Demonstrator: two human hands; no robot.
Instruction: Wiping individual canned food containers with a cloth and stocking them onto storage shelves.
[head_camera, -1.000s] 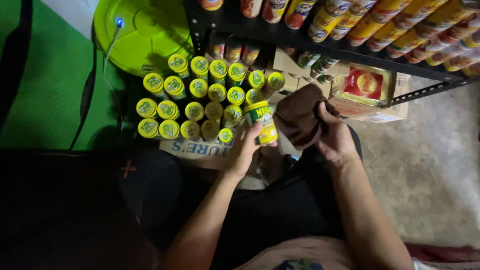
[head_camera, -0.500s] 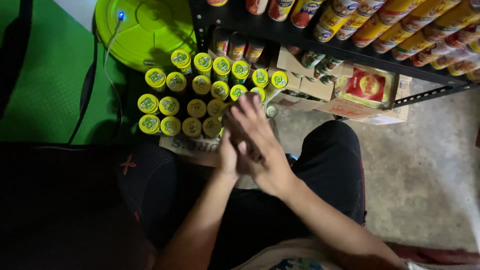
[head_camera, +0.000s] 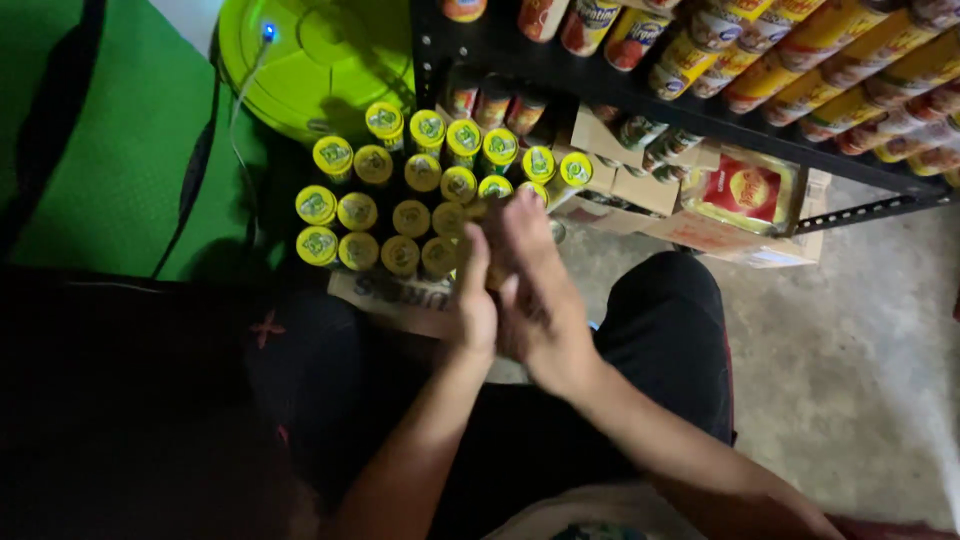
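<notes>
Your left hand (head_camera: 475, 300) and right hand (head_camera: 535, 290) now press together over the yellow-lidded jars (head_camera: 400, 200); the jar you held is no longer visible.

Your hands meet over your lap: the left hand (head_camera: 473, 300) lies just left of the right hand (head_camera: 535, 290), touching it. Directly ahead of them a cluster of jars (head_camera: 420, 195) stands in rows on a flat box (head_camera: 395, 300) on the floor. Behind the jars and to the left sits a round lid (head_camera: 320, 60). To the right of the jars a shelf (head_camera: 640, 95) runs across, cans (head_camera: 800, 60) lying on it, and open cartons (head_camera: 700, 195) rest beneath it.
</notes>
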